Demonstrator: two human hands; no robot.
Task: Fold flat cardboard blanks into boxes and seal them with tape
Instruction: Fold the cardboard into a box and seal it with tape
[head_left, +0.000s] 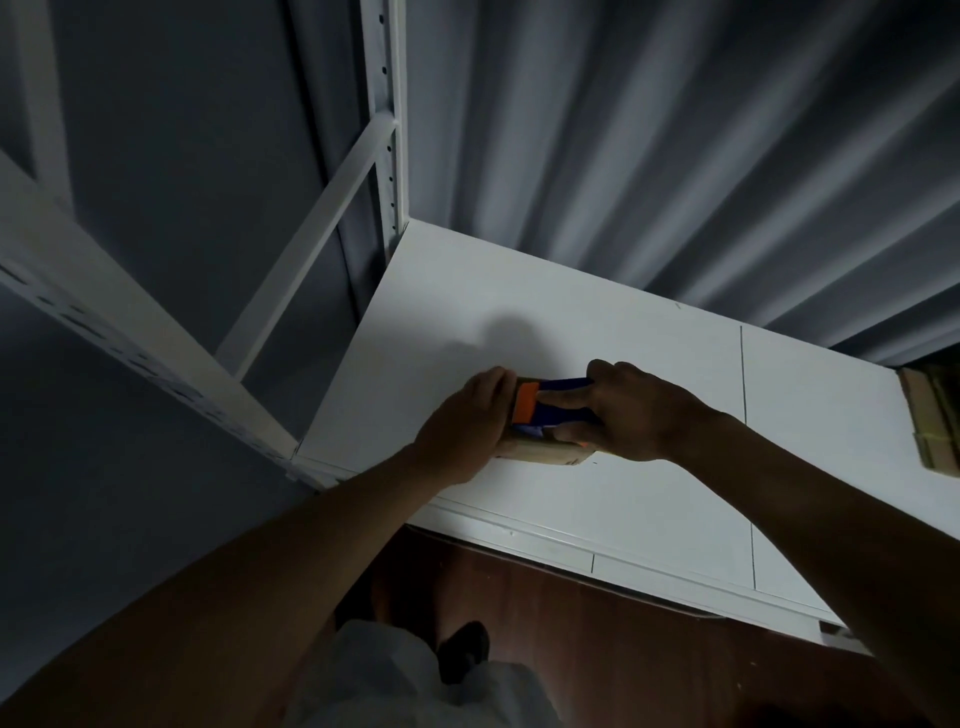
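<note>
A small brown cardboard box (545, 453) rests on the white shelf surface (597, 322), mostly hidden under both hands. My left hand (462, 421) wraps around the box's left end. My right hand (634, 410) grips a blue and orange tape dispenser (545, 402) and presses it onto the top of the box. Only the box's lower front edge shows below the dispenser.
A stack of flat cardboard blanks (935, 415) lies at the shelf's right edge. White metal rack uprights (384, 119) and a slanted brace stand at the left. A corrugated wall rises behind. Dark red floor (597, 623) and a shoe show below the shelf's front edge.
</note>
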